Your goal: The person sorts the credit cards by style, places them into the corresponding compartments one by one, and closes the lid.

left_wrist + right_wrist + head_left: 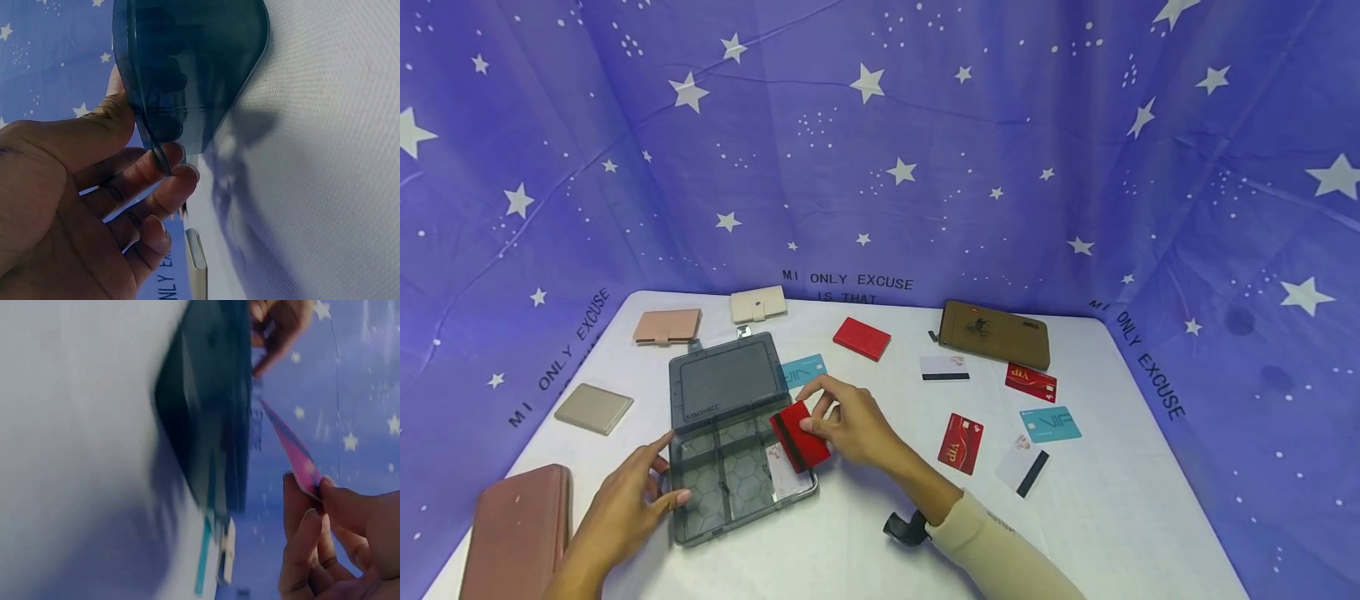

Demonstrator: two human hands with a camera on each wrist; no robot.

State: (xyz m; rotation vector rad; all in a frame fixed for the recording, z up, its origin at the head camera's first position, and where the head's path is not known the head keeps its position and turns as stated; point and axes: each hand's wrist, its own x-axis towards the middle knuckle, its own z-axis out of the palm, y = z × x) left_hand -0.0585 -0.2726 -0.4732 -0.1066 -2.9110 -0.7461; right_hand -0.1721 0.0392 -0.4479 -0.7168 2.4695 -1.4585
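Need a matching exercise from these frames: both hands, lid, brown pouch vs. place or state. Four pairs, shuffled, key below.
1. right hand
2. left hand
3. lid
4. brown pouch

A. back right of the table
B. swung open
C. pinching a striped red card
D. at the left side of the box

Pairs: 1-C, 2-D, 3-B, 4-A

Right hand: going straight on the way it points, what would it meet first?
Likely the gray box; in the head view, the red card in the right hand overlaps it, though depth is unclear.
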